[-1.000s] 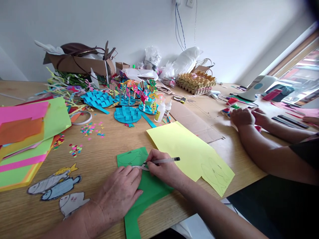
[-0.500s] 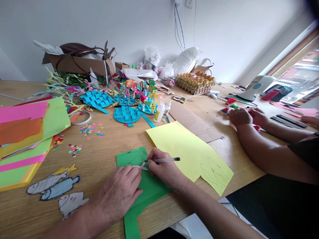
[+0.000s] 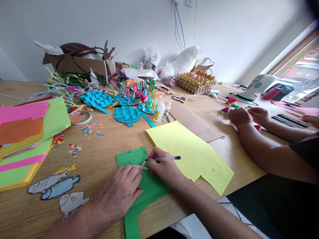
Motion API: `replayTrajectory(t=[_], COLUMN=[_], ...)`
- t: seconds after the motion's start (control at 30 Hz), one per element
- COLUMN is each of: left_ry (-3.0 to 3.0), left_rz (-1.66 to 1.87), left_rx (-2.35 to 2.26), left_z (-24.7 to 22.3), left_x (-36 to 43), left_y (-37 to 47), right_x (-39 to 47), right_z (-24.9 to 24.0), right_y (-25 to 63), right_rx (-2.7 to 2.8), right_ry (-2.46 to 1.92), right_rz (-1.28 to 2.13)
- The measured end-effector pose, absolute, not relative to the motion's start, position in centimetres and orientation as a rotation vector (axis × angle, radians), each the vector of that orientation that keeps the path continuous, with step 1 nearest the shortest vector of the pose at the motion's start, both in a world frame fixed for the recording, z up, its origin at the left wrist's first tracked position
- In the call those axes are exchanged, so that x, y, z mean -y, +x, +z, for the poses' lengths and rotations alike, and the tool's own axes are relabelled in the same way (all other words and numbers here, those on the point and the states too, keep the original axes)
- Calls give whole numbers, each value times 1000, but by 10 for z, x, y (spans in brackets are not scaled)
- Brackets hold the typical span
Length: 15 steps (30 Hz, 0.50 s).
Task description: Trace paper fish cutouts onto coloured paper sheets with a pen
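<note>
My left hand (image 3: pixel 119 191) presses a small pale fish cutout (image 3: pixel 144 165) onto green paper (image 3: pixel 152 184), its fingers held together over the cutout. In my right hand (image 3: pixel 161 166) is a pen (image 3: pixel 167 158), its tip beside the cutout's tail. A fish outline is drawn on the upper part of the green paper. Yellow paper (image 3: pixel 181 149) with pencilled outlines lies to the right, partly under my right hand. Several paper fish (image 3: pixel 61 188) rest on the table left of my left hand.
Stacked coloured paper (image 3: pixel 22 142) lies at the left. Glue bottles (image 3: pixel 159 111), blue woven pieces (image 3: pixel 127 114) and egg trays (image 3: pixel 195 83) stand farther back. At the right, another person's hands (image 3: pixel 240 117) work over small coloured pieces.
The pen has shifted very slightly at the cutout's tail. My left hand stays in place on the cutout.
</note>
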State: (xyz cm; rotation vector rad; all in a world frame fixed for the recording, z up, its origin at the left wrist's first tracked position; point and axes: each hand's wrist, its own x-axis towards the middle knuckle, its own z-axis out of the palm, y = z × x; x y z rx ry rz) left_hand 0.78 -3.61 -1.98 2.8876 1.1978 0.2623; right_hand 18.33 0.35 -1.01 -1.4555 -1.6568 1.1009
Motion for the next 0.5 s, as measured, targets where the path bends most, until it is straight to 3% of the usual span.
replayTrajectory(t=[0.5], left_ry=[2741], left_rz=[56], left_rx=[-1260], left_z=[-11], left_x=[33], left_y=[13], right_x=[-2], right_z=[-8], right_y=[183], right_rx=[1704], right_ry=[-1451], right_rz=[1013])
